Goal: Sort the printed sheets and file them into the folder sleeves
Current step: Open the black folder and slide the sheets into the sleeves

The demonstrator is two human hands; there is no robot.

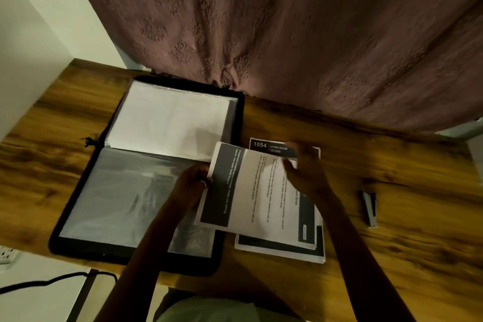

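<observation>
head view: sheet (251, 191) in left grip (192, 185)

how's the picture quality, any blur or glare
Head view: dim warm light; the right hand is motion-blurred over the held sheet, whose small print smears; soft sheen on the folder sleeve; the table darkens toward the lower right.

- "1654" and "LIVING ROOM" printed in white on dark header (261, 145) of sheet in pile (282, 251) at right.
- Smaller line under "LIVING ROOM" blurred, not read.
- "...ste Drink" seen sideways on second sheet (305, 217); word's start covered.
- Upper sheet (251, 191): white print on dark band, "Unopened" made out at start, rest too blurred.
- Black body lines not legible.
</observation>
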